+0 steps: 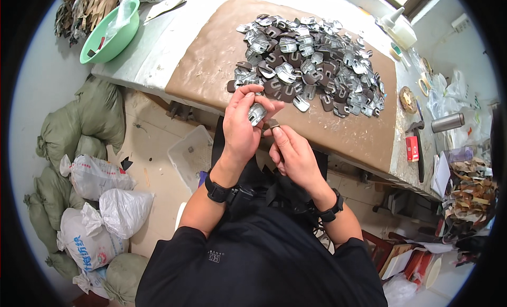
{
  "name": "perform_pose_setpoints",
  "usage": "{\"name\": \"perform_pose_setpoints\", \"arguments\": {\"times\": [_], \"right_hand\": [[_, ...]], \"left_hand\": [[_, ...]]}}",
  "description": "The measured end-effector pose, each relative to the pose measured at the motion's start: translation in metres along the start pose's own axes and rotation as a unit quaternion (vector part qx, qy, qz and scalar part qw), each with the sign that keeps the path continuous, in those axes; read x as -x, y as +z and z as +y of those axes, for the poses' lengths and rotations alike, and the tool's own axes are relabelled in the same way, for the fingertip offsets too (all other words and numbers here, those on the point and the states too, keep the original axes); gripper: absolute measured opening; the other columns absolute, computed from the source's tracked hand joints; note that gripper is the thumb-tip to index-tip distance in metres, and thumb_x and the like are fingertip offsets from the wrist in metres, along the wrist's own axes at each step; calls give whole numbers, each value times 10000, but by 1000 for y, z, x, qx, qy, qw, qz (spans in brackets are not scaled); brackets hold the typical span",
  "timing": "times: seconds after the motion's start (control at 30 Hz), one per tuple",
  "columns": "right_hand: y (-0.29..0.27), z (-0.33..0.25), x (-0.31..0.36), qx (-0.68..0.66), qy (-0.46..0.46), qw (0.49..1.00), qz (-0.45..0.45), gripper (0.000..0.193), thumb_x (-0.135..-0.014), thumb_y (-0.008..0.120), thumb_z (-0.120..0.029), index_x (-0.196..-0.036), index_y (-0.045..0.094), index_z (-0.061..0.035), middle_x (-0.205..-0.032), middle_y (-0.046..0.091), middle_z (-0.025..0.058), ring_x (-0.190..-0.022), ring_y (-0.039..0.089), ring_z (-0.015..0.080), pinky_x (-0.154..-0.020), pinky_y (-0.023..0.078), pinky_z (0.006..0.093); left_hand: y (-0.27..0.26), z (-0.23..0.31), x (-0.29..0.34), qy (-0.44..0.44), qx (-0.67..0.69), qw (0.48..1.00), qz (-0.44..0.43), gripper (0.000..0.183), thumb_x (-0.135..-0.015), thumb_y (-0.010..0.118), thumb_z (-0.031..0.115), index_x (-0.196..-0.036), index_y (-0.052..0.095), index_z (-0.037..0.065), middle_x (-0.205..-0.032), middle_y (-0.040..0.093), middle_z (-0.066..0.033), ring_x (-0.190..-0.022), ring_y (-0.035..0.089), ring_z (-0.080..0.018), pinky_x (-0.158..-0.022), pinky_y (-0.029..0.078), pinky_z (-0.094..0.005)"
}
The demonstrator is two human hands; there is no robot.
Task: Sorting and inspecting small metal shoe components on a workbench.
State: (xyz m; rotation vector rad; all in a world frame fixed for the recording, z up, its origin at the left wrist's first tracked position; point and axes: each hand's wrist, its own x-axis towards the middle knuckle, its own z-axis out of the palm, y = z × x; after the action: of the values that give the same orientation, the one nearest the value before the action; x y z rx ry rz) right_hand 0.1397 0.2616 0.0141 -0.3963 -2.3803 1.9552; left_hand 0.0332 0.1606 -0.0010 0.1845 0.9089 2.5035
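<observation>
My left hand [240,125] is curled around a shiny silver metal clip [257,114], with its fingers bent over the top. Close beside it, my right hand [296,153] pinches a small dark brown piece [272,126] between thumb and fingers. Both hands are held just off the near edge of the table. Beyond them lies a big heap of similar clips [311,64], some showing silver metal and others a dark brown face, each with a U-shaped slot. Fingers partly hide both held pieces.
A brown mat [206,59] covers the table under the heap. At the far left stands a green basin [119,35]. The right side holds a metal cylinder [448,122], a red box [412,148] and a white squeeze bottle [398,30]. Tied sacks [95,117] fill the floor at left, near a white crate [193,154].
</observation>
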Motion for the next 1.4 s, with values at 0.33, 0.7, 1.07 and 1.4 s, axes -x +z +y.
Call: {"name": "perform_pose_setpoints", "arguments": {"times": [0.33,0.7,1.07,1.4], "right_hand": [[1,-2,-4,-273,136,951,-45,350,-1071,378,-325,-1044,545,-19,-605,452,-14,-419,366,54,-378,327,222],[7,10,-3,239,-224,929,171,247,-940,636,-177,-1077,575,19,-763,652,182,-601,640,311,-525,492,370],[-15,-6,-10,259,-298,908,143,214,-811,673,-12,-1020,630,-17,-991,655,132,-762,669,308,-626,552,346],[-36,-9,-7,402,-330,854,-20,266,-749,706,-45,-1007,640,-47,-1070,642,102,-726,671,284,-578,534,358]], "left_hand": [[2,-12,2,27,-74,997,-1,199,-1031,393,134,-1148,504,18,-777,619,-70,-857,693,-256,-831,573,-382],[-1,-13,-2,-99,102,990,21,230,-1025,389,119,-1213,452,2,-874,617,-110,-1033,631,-293,-993,502,-470],[-31,-33,-2,-313,229,922,8,295,-1040,367,260,-1120,519,21,-1011,667,-142,-858,680,-252,-769,582,-405],[-26,-13,8,-405,-18,913,-40,422,-1014,429,404,-1042,618,28,-849,665,-53,-746,662,-178,-667,596,-383]]}}
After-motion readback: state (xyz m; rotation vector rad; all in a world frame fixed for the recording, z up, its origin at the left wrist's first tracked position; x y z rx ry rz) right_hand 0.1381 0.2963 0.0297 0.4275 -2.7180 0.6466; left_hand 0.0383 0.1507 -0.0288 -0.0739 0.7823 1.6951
